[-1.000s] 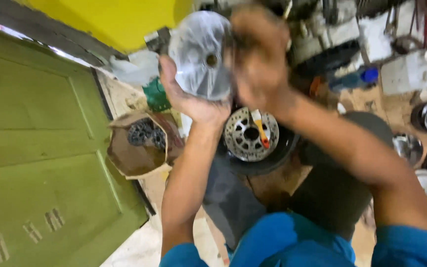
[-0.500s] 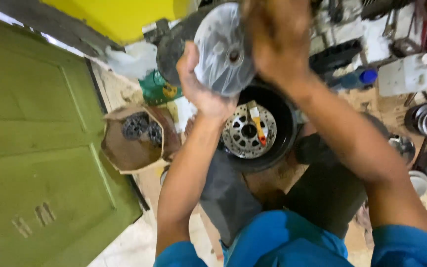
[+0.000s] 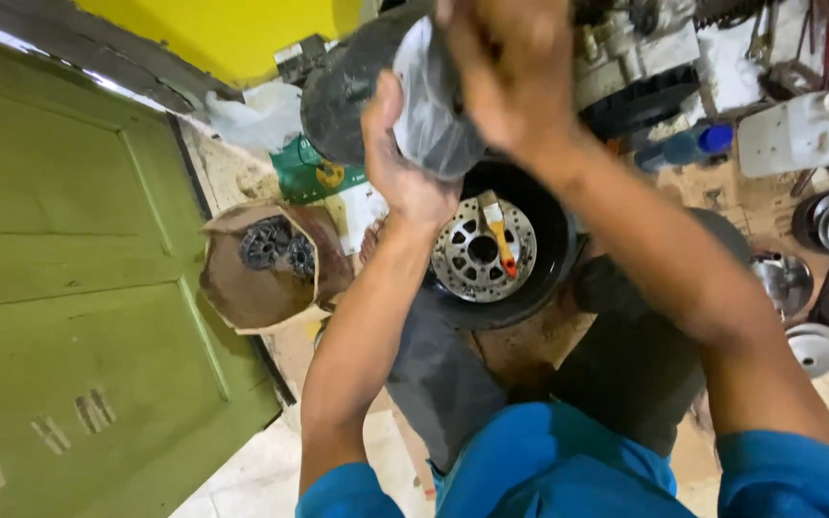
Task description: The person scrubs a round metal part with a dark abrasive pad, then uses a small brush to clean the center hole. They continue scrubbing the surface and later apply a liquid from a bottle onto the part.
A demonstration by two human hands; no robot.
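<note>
A torn brown cardboard box (image 3: pixel 261 278) lies open beside the green door, a green printed packet (image 3: pixel 311 174) and white printed carton (image 3: pixel 362 213) lie above it, and a white plastic jug (image 3: pixel 791 134) stands far right.

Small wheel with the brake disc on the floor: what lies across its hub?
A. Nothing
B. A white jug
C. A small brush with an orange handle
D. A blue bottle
C: a small brush with an orange handle lies across the disc of the wheel, below the left hand and right hand gripping a grey metal disc.
</note>
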